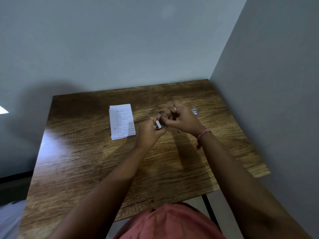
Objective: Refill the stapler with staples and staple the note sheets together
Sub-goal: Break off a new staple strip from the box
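The note sheets (122,121), a small stack of lined white paper with handwriting, lie flat on the wooden table (86,161), left of my hands. My left hand (148,131) grips a small white staple box (158,124) just above the table. My right hand (181,120) meets it from the right, fingers pinched at the box's end; what they pinch is hidden. A small silver and blue object (194,111), possibly the stapler, lies on the table behind my right hand, mostly hidden. A grey edge (161,111) shows just beyond my fingers.
A tiny metallic piece (179,131) lies on the table under my right wrist. The table stands in a corner, with grey walls at the back and the right. Its right edge (241,183) is cut at an angle near my right forearm.
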`<action>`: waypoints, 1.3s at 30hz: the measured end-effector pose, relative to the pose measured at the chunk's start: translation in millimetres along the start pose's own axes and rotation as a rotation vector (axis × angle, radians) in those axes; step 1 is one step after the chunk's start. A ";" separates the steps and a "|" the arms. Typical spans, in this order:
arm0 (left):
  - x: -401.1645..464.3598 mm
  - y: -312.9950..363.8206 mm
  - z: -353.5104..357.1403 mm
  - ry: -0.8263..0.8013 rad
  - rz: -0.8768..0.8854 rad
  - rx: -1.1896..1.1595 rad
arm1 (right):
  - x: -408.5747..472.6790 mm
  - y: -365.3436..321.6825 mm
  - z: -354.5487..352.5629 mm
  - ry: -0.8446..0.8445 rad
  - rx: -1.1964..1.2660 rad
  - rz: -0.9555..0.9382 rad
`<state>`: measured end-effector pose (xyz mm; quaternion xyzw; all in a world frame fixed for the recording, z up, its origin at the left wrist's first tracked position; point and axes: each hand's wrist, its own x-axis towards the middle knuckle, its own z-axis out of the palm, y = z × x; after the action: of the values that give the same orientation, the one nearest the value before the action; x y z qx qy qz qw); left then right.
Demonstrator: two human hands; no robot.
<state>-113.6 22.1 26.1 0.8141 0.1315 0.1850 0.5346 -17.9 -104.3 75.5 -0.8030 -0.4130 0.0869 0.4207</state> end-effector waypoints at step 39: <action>-12.9 -53.1 4.5 0.043 -0.171 0.469 | -35.9 69.5 15.7 0.076 -0.300 0.460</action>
<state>-124.0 34.0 -26.4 0.8976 0.2506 0.1208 0.3420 -7.6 -142.4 6.2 -0.9317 -0.2121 0.0877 0.2815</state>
